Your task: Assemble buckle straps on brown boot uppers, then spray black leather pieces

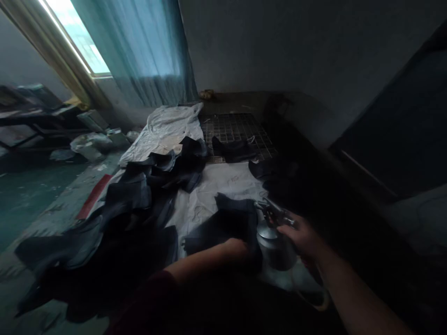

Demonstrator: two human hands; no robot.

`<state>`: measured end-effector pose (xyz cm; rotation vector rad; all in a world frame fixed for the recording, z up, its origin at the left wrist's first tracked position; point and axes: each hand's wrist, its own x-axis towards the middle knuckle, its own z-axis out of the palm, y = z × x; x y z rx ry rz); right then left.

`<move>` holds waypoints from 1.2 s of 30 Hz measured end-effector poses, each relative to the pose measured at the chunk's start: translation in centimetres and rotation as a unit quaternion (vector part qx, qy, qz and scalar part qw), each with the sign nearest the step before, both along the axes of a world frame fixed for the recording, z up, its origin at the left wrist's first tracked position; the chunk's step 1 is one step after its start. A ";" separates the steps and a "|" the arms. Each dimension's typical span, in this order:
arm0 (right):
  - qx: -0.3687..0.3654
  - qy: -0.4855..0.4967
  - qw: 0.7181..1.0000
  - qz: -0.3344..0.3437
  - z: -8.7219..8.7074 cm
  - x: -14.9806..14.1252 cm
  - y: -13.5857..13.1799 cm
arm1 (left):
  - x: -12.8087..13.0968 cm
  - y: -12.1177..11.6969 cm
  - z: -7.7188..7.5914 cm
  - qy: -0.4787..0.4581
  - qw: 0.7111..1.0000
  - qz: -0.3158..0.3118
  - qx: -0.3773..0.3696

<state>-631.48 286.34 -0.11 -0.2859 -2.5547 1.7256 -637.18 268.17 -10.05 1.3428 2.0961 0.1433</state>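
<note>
My right hand [301, 233] is wrapped round the handle of a spray gun [274, 215] with a round metal cup [275, 249] below it. The gun's nozzle points left, close to the edge of a dark fabric piece [223, 223] on the table. My left hand [239, 249] rests at the near part of that dark piece. Its fingers are lost in shadow, so their grip is unclear. A pale hose [323, 300] curves beneath my right forearm.
Several dark pieces [127, 197] lie overlapped along the table's left side. White sheeting [213, 186] covers part of the tabletop, and a wire grid [237, 128] lies at the far end. A red strip [94, 196] is at the left edge. A blue curtain [139, 46] hangs behind.
</note>
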 end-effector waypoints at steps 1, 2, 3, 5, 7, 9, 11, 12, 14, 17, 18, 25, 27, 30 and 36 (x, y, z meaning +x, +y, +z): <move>-0.021 -0.002 0.999 -0.025 0.0 1.2 0.5 | -0.3 0.0 0.0 -0.009 1.000 0.020 -0.003; -0.040 -0.002 0.998 -0.049 0.2 2.3 0.9 | -0.7 -0.1 0.0 -0.014 0.999 0.046 -0.003; -0.056 0.001 0.996 -0.074 0.3 3.4 1.1 | -1.2 -0.2 -0.1 -0.016 0.997 0.078 0.000; -0.078 0.018 0.990 -0.120 0.4 5.2 1.3 | -2.1 -0.2 -0.1 -0.011 0.987 0.158 0.013; -0.087 0.042 0.984 -0.150 0.1 6.4 1.1 | -3.1 -0.3 -0.3 -0.010 0.971 0.238 0.028; -0.096 0.064 0.979 -0.171 -0.5 6.9 0.6 | -4.1 -0.2 -0.5 -0.029 0.955 0.294 0.036; -0.106 0.078 0.975 -0.180 -0.9 6.9 -0.1 | -4.8 -0.3 -0.8 -0.066 0.945 0.318 0.040; -0.108 0.082 0.974 -0.181 -1.0 6.8 -0.4 | -5.1 -0.3 -0.8 -0.084 0.942 0.323 0.041; -0.108 0.090 0.975 -0.171 -0.7 6.6 -1.2 | -5.3 -0.5 -0.8 -0.114 0.938 0.325 0.041; -0.101 0.097 0.980 -0.143 -0.1 6.6 -1.9 | -5.3 -0.9 -0.7 -0.138 0.941 0.307 0.039; -0.098 0.096 0.981 -0.137 -0.1 6.7 -2.0 | -5.2 -1.1 -0.5 -0.142 0.944 0.295 0.039; -0.078 0.089 0.980 -0.160 -1.2 9.4 -1.1 | -3.7 -0.7 0.0 -0.067 0.987 0.140 0.044; -0.077 0.087 0.976 -0.184 -0.7 10.0 -1.1 | -3.0 -0.2 0.0 -0.043 0.996 0.064 0.032; -0.078 0.074 0.970 -0.219 0.4 10.9 -1.3 | -2.3 0.4 0.0 -0.008 0.999 -0.032 -0.005; -0.077 0.065 0.959 -0.264 1.0 12.3 -1.6 | -1.8 0.8 -0.3 0.049 0.990 -0.116 -0.061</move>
